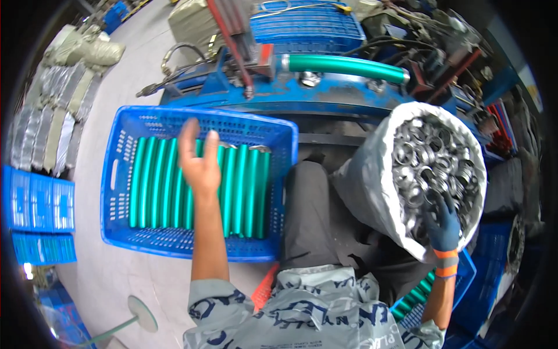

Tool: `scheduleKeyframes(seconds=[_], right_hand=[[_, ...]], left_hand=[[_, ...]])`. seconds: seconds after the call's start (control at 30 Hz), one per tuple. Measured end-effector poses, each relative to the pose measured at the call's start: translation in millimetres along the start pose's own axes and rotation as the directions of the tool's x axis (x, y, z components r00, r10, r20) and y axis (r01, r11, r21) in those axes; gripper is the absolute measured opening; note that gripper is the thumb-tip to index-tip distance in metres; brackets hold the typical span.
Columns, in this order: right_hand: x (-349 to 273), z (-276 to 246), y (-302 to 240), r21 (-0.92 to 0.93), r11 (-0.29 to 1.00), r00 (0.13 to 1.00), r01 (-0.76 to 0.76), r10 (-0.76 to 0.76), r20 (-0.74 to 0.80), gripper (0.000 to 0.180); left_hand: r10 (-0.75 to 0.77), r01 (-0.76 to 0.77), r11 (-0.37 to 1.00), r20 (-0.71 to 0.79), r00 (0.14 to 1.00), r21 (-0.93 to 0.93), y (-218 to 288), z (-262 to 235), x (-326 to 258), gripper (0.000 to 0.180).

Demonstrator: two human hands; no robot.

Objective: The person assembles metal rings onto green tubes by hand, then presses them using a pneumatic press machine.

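My left hand (200, 166), bare, is over a blue plastic crate (285, 192), thumb and fingers apart with nothing between them. Inside the crate lie several shiny green tubes (156, 186) side by side; my hand and forearm cover part of the row. To my right stands a white woven sack (366, 174) full of silver metal rings (427, 145). My right hand (445, 224), in a dark blue glove with an orange cuff, reaches into the sack. Its fingers are stretched out and touch the rings, and no ring is clearly gripped.
A blue metal bench (261, 104) runs across the front, with one green tube (349, 67) lying on it beside a machine. Another blue crate (465, 276) with green tubes sits at lower right, partly behind my arm. Blue crates (40, 198) and wrapped bundles (49, 116) are stacked left.
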State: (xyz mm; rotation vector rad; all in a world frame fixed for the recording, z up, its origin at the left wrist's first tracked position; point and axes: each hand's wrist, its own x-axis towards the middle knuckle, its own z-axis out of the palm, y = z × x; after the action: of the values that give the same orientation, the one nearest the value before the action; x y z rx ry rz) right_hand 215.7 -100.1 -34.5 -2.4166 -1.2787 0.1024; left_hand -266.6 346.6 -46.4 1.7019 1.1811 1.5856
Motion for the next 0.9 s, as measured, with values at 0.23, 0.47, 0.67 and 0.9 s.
scheduleKeyframes(seconds=[0.23, 0.47, 0.67, 0.9], right_hand=[[25.3, 1.0, -22.8, -0.224, 0.973, 0.998, 0.062, -0.066, -0.007, 0.048], [34.5, 21.2, -15.1, -0.136, 0.991, 0.995, 0.001, 0.013, 0.101, 0.042], [6.6, 14.8, -12.1, -0.062, 0.988, 0.989, -0.144, 0.146, 0.034, 0.033], [-11.4, 14.0, 17.1, -0.071, 0.978, 0.936, 0.198, -0.21, -0.282, 0.027]], left_hand=[[-0.58, 0.265, 0.266, -0.066, 0.812, 0.927, -256.3, -150.9, -49.6, 0.075], [-0.647, 0.178, 0.073, -0.089, 0.757, 0.981, -314.6, -173.6, -94.3, 0.082], [-0.613, 0.076, -0.015, -0.069, 0.787, 0.997, -309.1, -160.9, -91.5, 0.074], [-0.735, -0.058, -0.1, -0.034, 0.677, 0.993, -283.8, -138.6, -91.8, 0.088]])
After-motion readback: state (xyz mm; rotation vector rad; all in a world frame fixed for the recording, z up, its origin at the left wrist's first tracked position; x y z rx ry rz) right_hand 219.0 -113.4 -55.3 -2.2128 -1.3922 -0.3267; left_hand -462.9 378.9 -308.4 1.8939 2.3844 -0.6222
